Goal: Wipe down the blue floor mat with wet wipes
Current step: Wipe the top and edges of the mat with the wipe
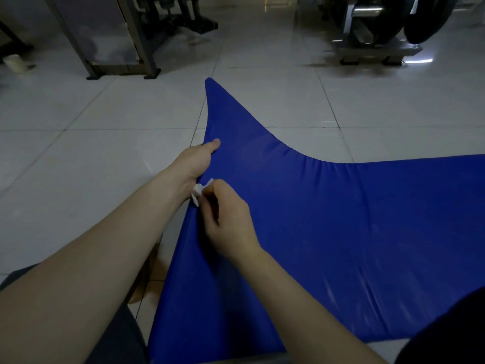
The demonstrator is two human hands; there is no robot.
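Left hand (195,160) grips the left edge of the blue floor mat (341,219), thumb laid on top and the fingers hidden beneath it. Right hand (228,222) lies just near of it, fingers curled, and pinches a crumpled white wet wipe (198,191) against that same edge, close by the left wrist.

That edge of the mat is raised off the tiled floor (91,143), and its far corner tapers to a rounded point. The far edge sweeps right in a curve and runs out of view at the right border. The near part is cut off at the bottom and partly covered by dark clothing (446,332) at the lower right.

Bare tiles lie open to the left and beyond the far corner. Farther off stand a metal-framed stand (118,48) at far left and a machine with a black wheel (375,30) at far right, both dim, blurred and cut off at the top. A pale cylinder (14,63) sits at the far left edge; what it is cannot be told.
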